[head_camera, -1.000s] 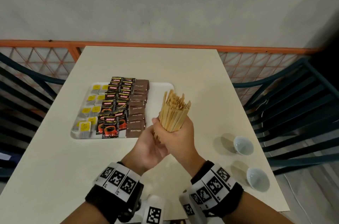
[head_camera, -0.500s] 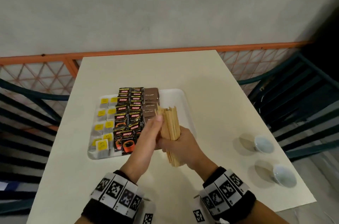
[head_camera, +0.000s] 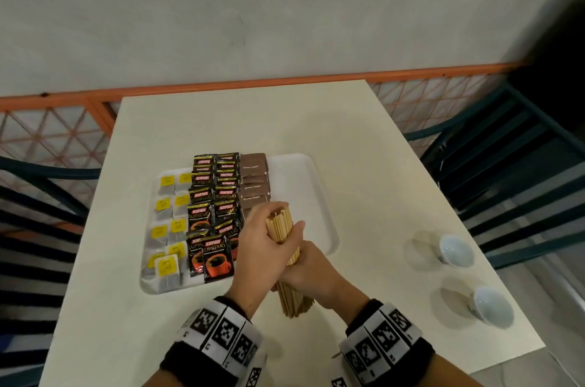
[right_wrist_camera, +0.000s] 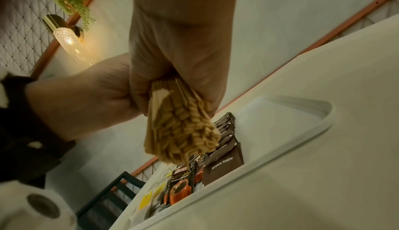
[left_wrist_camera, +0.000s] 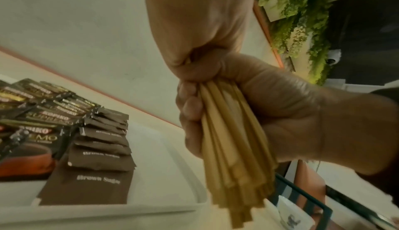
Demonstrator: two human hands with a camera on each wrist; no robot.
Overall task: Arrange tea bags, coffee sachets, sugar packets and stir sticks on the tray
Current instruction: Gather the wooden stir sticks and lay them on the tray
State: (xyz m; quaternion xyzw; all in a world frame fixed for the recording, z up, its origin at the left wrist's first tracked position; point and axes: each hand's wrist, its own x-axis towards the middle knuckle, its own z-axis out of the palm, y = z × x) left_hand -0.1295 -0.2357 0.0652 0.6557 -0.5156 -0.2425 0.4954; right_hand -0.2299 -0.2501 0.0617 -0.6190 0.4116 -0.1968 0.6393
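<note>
A bundle of wooden stir sticks (head_camera: pixel 281 226) is held in both hands, leaning away from me above the near right part of the white tray (head_camera: pixel 316 193). My left hand (head_camera: pixel 267 247) wraps its upper half and my right hand (head_camera: pixel 311 272) grips it lower down, with the bottom ends sticking out toward me. On the tray lie tea bags (head_camera: pixel 167 228) with yellow tags at the left, black coffee sachets (head_camera: pixel 212 225) in the middle and brown sugar packets (head_camera: pixel 254 185) beside them. The wrist views show the stick bundle (left_wrist_camera: pixel 233 165) and its ends (right_wrist_camera: pixel 181 131) clasped in both fists.
Two small white bowls (head_camera: pixel 456 249) (head_camera: pixel 492 306) stand on the cream table (head_camera: pixel 240 120) at the right. The tray's right strip is bare. Dark slatted chairs (head_camera: pixel 512 171) flank the table, and an orange rail (head_camera: pixel 221 85) and a wall lie beyond.
The sticks stood upright and fanned out right of the tray. Now they are squared into a tight bundle, tipped forward and moved over the tray's near right part, with the left hand wrapped round the top.
</note>
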